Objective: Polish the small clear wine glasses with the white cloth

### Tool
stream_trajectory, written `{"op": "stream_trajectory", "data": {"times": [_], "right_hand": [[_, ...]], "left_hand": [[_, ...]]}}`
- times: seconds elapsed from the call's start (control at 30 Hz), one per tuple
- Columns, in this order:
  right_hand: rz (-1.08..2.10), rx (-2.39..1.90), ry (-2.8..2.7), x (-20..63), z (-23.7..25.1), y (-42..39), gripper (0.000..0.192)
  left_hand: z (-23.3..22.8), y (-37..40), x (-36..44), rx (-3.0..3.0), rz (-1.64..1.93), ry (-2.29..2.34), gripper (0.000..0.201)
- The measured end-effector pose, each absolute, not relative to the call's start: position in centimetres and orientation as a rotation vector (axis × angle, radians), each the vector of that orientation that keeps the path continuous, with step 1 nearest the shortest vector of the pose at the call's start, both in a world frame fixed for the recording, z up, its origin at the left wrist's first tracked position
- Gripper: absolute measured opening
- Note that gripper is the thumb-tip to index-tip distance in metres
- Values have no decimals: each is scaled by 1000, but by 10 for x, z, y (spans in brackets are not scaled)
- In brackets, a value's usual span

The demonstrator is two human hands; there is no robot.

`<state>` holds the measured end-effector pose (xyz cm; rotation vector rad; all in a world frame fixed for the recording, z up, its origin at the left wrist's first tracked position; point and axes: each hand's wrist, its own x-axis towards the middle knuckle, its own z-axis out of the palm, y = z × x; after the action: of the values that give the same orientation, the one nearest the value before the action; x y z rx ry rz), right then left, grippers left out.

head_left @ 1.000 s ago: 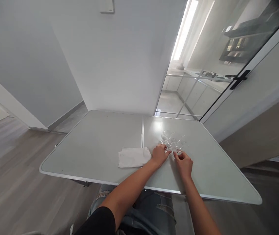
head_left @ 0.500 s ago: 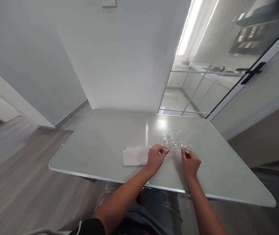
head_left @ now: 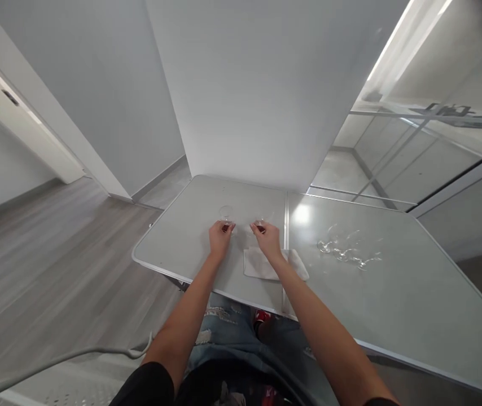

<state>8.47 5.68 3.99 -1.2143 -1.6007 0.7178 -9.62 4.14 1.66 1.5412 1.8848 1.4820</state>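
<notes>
Over the left half of the table, my left hand [head_left: 219, 238] is closed on a clear stemmed glass [head_left: 226, 212], whose round rim or foot shows past the fingertips. A hand's width to the right, my right hand [head_left: 268, 239] pinches another clear stemmed glass [head_left: 263, 219]. Both glasses are thin and see-through, so their outlines are faint. Just below the right hand lies a folded white cloth [head_left: 262, 267], partly covered by the right forearm.
Several more clear glasses [head_left: 341, 255] are grouped on the right half of the grey folding table [head_left: 397, 304]. A metal seam [head_left: 286, 220] divides the tabletop. A white wall [head_left: 249, 101] rises behind, with a glass sliding door [head_left: 393, 152] at right.
Both hands have moved left from the glass cluster across the seam, each carrying a glass. The view has turned left, and the cloth's right part looks shifted.
</notes>
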Motion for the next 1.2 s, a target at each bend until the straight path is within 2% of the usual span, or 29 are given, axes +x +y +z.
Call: {"op": "stream_trajectory", "data": {"times": [0.27,0.5,0.73,0.83,0.97,1.07,1.2], "right_hand": [[828,-1239,-1710,10,7,102,29],[757,-1270,-1697,6,-7,108,25],[744,-1312,-1717,19,3,109,6],[746,-1372,-1638,45,14,91,27],[599,-1361,-1480,117,25,48,19],[341,-1471,-1250,194,24,17,21],[57,-1697,-917,297,17,-2,28]], "left_hand": [[8,68,-142,1535,1312,2114,18],[3,71,-144,1543,1346,2091,26],[4,82,-134,1563,1286,2147,33],[10,70,-126,1518,1274,2182,42],[31,40,-86,1458,1543,2317,39],[53,26,-21,1395,1580,1989,28],[70,32,84,1666,1283,1536,17]]}}
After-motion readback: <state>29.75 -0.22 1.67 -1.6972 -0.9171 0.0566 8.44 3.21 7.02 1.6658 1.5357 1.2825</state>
